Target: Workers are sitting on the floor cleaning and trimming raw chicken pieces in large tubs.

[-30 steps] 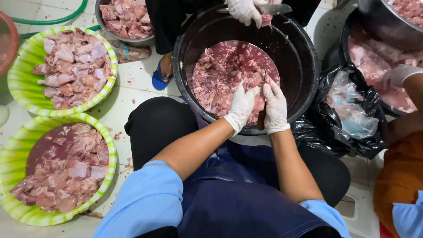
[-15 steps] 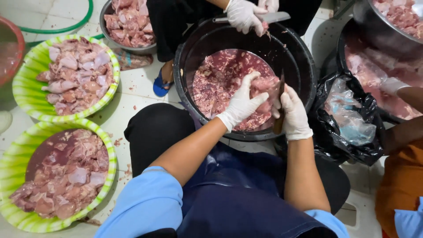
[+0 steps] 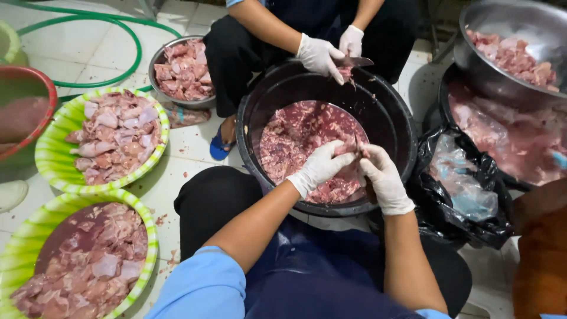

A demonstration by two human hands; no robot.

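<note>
My left hand [image 3: 322, 166], in a white glove, pinches a small piece of raw meat [image 3: 348, 149] over a black tub [image 3: 254, 118] holding chopped raw meat [image 3: 295, 136]. My right hand [image 3: 384, 177], also gloved, is closed beside it and touches the same piece. A dark handle, seemingly of a knife, sticks out below its fist. Both hands hover at the tub's near right rim. Across the tub, another person's gloved hands [image 3: 319, 54] work a bit of meat with a knife [image 3: 357, 61].
Two green baskets of meat chunks [image 3: 47, 159] [image 3: 23, 236] stand on the tiled floor at left, with a red basin [image 3: 50, 94] and a steel bowl [image 3: 158, 59] behind. At right are a black plastic bag [image 3: 466, 218] and a large steel bowl [image 3: 490, 23]. A green hose [image 3: 118, 35] lies far left.
My hands lifted from the meat mass to the tub's near right rim with one piece. The view tilted up, showing more of the person opposite.
</note>
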